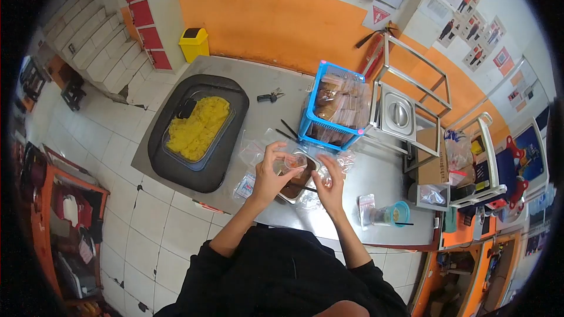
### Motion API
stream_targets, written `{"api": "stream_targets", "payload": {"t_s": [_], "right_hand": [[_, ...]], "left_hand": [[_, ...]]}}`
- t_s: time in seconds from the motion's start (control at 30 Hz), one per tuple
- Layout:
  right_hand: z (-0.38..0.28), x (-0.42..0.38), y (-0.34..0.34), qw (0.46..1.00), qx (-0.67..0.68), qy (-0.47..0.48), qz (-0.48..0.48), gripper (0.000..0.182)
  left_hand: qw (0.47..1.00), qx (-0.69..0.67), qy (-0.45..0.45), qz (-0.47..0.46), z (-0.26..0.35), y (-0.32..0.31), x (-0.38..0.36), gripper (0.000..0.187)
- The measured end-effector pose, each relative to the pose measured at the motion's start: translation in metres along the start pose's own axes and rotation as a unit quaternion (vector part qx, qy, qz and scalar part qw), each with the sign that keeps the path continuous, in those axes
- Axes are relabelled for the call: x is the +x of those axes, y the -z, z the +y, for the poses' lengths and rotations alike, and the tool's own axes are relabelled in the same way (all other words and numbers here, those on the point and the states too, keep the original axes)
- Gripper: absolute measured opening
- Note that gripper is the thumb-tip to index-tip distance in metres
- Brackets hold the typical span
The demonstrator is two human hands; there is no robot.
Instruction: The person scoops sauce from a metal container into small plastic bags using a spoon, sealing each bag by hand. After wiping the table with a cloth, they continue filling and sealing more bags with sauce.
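My left hand (273, 173) holds a small clear plastic cup (294, 162) between thumb and fingers; a bit of orange-red shows in it. Just right of the cup, my right hand (330, 181) has its fingers apart and curved, with nothing visible between them. Below both hands sits a metal container (289, 194) with brown contents, and a dark thin handle (302, 186) crosses it. Clear plastic bags (251, 151) lie around the container. A blue basket (330, 126) of wrapped brown items stands behind it.
On the steel table (264, 118), a black tray (157, 161) at left bears a container of yellow food (200, 128). Keys (270, 97) lie behind. At right are a teal-rimmed cup (399, 213), a metal rack (437, 118) with a lidded pan (398, 113), and a cardboard box (430, 161).
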State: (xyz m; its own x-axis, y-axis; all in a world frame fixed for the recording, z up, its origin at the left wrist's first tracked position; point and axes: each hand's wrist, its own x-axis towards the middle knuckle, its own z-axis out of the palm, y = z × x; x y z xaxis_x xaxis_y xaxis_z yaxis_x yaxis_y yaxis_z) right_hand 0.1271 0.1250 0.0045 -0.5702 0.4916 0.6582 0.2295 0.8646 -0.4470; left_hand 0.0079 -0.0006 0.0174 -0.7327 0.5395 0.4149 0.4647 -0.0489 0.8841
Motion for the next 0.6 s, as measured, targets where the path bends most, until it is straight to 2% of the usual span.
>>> {"api": "stream_targets", "payload": {"t_s": [0.03,0.07,0.1,0.13,0.2,0.27,0.3,0.37,0.43,0.5,0.57,0.6], "right_hand": [[-0.010,0.004,0.005,0.983,0.159,-0.062,-0.065,0.036],[-0.017,0.006,0.007,0.934,0.313,-0.120,-0.125,0.033],[-0.022,0.007,0.005,0.942,0.297,-0.115,-0.108,0.024],[-0.025,0.008,0.006,0.942,0.296,-0.118,-0.104,0.024],[-0.028,0.013,0.007,0.917,0.332,-0.189,-0.114,0.018],[-0.027,0.019,0.006,0.934,0.308,-0.161,-0.087,0.013],[-0.027,0.022,0.009,0.942,0.289,-0.138,-0.102,0.011],[-0.027,0.032,0.017,0.949,0.267,-0.119,-0.115,0.010],[-0.028,0.041,0.026,0.964,0.223,-0.073,-0.128,0.008],[-0.022,0.044,0.026,0.955,0.254,-0.093,-0.119,0.008],[-0.020,0.051,0.035,0.941,0.285,-0.134,-0.126,0.010],[-0.016,0.051,0.035,0.941,0.285,-0.134,-0.125,0.010]], "left_hand": [[1.000,0.003,-0.007,0.012,0.003,-0.001,0.001,0.064],[1.000,0.006,-0.014,0.025,0.005,-0.002,0.003,0.064],[1.000,0.005,-0.015,0.019,0.005,-0.002,0.004,0.064],[0.999,0.013,-0.028,0.028,0.004,-0.002,0.005,0.063],[0.998,0.022,-0.041,0.033,0.003,-0.003,0.007,0.063],[0.999,-0.021,-0.007,0.039,-0.002,-0.005,0.007,0.062],[0.999,-0.021,-0.007,0.036,0.002,-0.004,0.008,0.062],[0.997,-0.042,0.061,0.015,0.012,-0.001,0.010,0.062],[0.996,-0.053,0.072,-0.012,0.013,0.000,0.011,0.059],[0.994,-0.064,0.080,-0.035,0.012,0.001,0.012,0.057],[0.954,-0.258,0.128,-0.084,0.009,0.001,0.011,0.041],[0.954,-0.258,0.128,-0.084,0.007,0.001,0.009,0.041]]}}
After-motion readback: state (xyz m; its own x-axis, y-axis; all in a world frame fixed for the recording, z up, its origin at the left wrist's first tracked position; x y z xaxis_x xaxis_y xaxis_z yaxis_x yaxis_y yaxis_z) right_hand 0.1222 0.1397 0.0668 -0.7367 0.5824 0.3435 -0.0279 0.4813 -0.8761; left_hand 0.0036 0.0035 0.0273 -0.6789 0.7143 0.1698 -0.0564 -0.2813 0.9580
